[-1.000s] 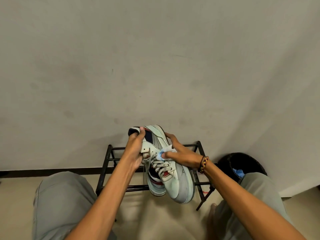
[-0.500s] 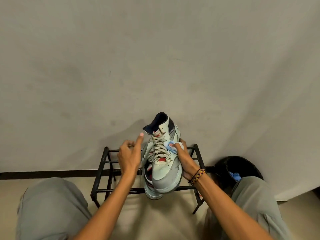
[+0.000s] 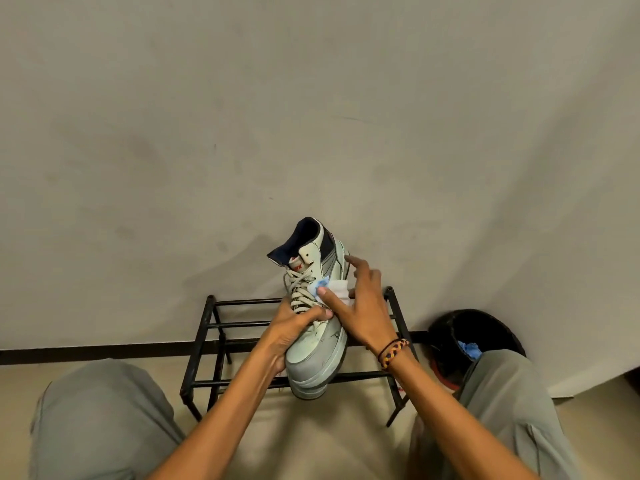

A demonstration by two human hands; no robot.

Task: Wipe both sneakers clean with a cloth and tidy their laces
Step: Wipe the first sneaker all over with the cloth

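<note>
A pale green-white high-top sneaker (image 3: 318, 351) with a dark collar stands tilted above the rack, its toe pointing at me. My left hand (image 3: 294, 327) grips its left side, with the thumb across the upper just below the grey laces (image 3: 298, 289). My right hand (image 3: 363, 306) lies against the right side, its thumb pinning a white and blue cloth (image 3: 337, 287) beside the laces and its fingers spread toward the ankle. I cannot make out the second sneaker; it may be hidden behind the first one.
A low black metal shoe rack (image 3: 242, 302) stands against the wall (image 3: 311, 133) under the sneaker. A black bin (image 3: 485, 327) with something blue (image 3: 469, 349) inside sits to the right. My knees in grey trousers (image 3: 97, 417) flank the rack.
My left hand, off the shoe half a second ago, now clasps the sneaker's forefoot. The right hand slid up its side with the cloth. The sneaker stands more upright.
</note>
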